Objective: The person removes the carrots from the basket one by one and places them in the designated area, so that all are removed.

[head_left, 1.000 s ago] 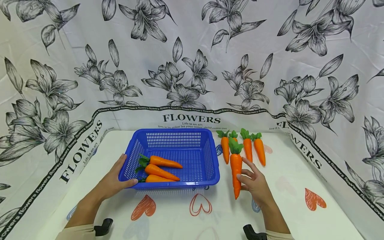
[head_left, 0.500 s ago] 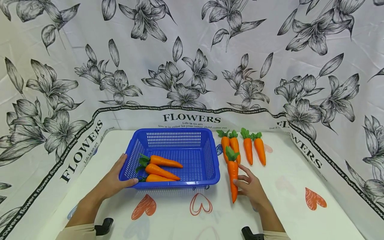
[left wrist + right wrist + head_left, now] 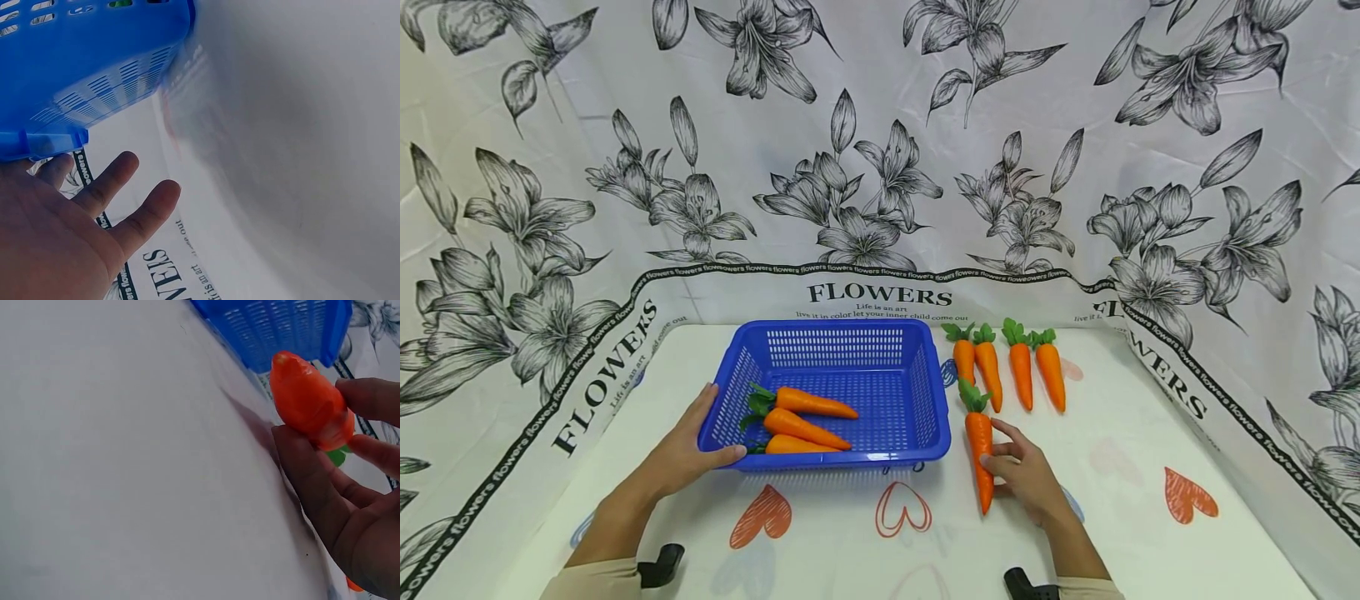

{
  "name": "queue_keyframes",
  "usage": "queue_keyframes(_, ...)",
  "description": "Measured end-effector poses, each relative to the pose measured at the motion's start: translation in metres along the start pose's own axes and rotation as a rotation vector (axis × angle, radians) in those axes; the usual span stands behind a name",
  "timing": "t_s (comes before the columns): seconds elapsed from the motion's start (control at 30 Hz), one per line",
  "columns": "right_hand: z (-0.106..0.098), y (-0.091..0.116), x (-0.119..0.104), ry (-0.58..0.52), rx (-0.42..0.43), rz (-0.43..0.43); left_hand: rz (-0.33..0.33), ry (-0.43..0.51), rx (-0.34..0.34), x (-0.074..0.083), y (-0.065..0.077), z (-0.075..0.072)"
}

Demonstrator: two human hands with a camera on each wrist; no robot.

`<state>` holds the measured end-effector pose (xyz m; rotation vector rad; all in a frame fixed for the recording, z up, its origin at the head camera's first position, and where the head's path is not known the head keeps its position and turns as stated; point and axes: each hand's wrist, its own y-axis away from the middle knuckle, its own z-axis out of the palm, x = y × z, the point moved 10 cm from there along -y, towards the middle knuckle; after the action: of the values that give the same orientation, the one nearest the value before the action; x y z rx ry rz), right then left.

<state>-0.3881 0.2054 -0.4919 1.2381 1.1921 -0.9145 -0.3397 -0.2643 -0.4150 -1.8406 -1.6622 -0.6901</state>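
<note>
My left hand (image 3: pixel 681 446) holds the near-left corner of a blue plastic basket (image 3: pixel 880 457), thumb at the front rim and index finger along the left side. In the left wrist view its other fingers (image 3: pixel 147 215) stretch out below the basket (image 3: pixel 94 56). Inside, at the left, three orange toy carrots (image 3: pixel 808 429) lie with leafy tops toward the left. My right hand (image 3: pixel 1026 475) pinches another toy carrot (image 3: pixel 980 454) between thumb and fingers, right of the basket. Its green top points away from me; the tip (image 3: pixel 284 359) faces the right wrist camera.
Several more toy carrots (image 3: pixel 1021 375) lie in a row behind the right hand, tips toward me. A white cloth with heart prints (image 3: pixel 902 511) covers the table. Flower-printed fabric (image 3: pixel 865 192) rises at the back and both sides.
My right hand has moved slightly left and toward me with its carrot, lowering it near the table and uncovering the carrots behind. The left hand and basket have stayed in place.
</note>
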Motion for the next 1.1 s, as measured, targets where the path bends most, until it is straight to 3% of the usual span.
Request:
queue_keyframes(0.33,0.0056,0.0,0.0033,0.113,-0.01,0.011,-0.011,-0.011,0.0,-0.0003,0.0001,0.0002)
queue_keyframes(0.63,0.0035,0.0017,0.0012,0.298,0.055,0.008,-0.012,-0.017,-0.001,-0.0009,-0.001,0.0009)
queue_keyframes(1.1,0.0035,0.0075,-0.0011,0.352,0.079,0.02,-0.011,-0.016,0.0,-0.0007,0.0005,0.0009)
